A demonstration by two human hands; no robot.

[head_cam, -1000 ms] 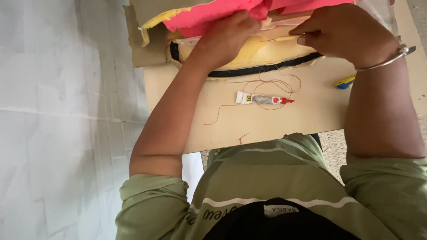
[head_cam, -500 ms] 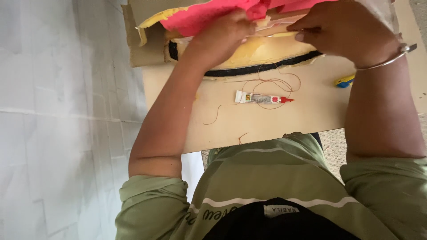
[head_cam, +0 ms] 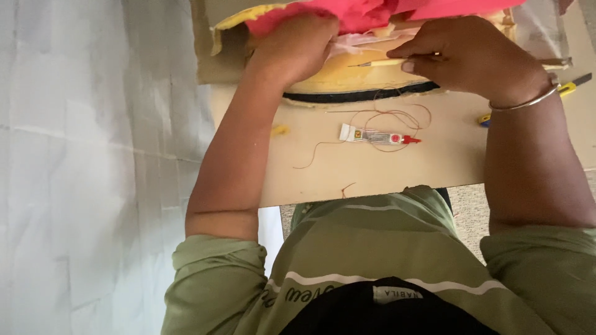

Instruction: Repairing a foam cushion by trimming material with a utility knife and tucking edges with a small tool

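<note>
At the far edge of the bench point(head_cam: 434, 167), both your hands work on a yellow padded piece point(head_cam: 347, 77) with a black band point(head_cam: 360, 96) along its near edge. Your left hand point(head_cam: 298, 49) rests curled on top of it, just under the bright pink fabric point(head_cam: 372, 12) that spills over the upper part; its fingers are bent down into the cloth, but you cannot tell from this view whether that grip has actually closed on anything. Your right hand point(head_cam: 472, 56) is closed in a pinch around a thin pale stick-like tool point(head_cam: 379, 62), whose tip points left toward your left hand and lies across the yellow piece. A metal bangle point(head_cam: 521, 102) sits on your right wrist.

Nearer to you on the bench lies a small flat white packet with a red end point(head_cam: 379, 135), and a loose reddish thread point(head_cam: 385, 118) loops around and over it, trailing off to the left. A small yellow scrap point(head_cam: 279, 130) lies beside your left forearm. A yellow-and-blue handled tool point(head_cam: 568, 90) shows past your right wrist, mostly hidden. Brown cardboard point(head_cam: 217, 62) sits under the yellow piece at the left. White sheeting point(head_cam: 93, 167) covers the surface to your left.
</note>
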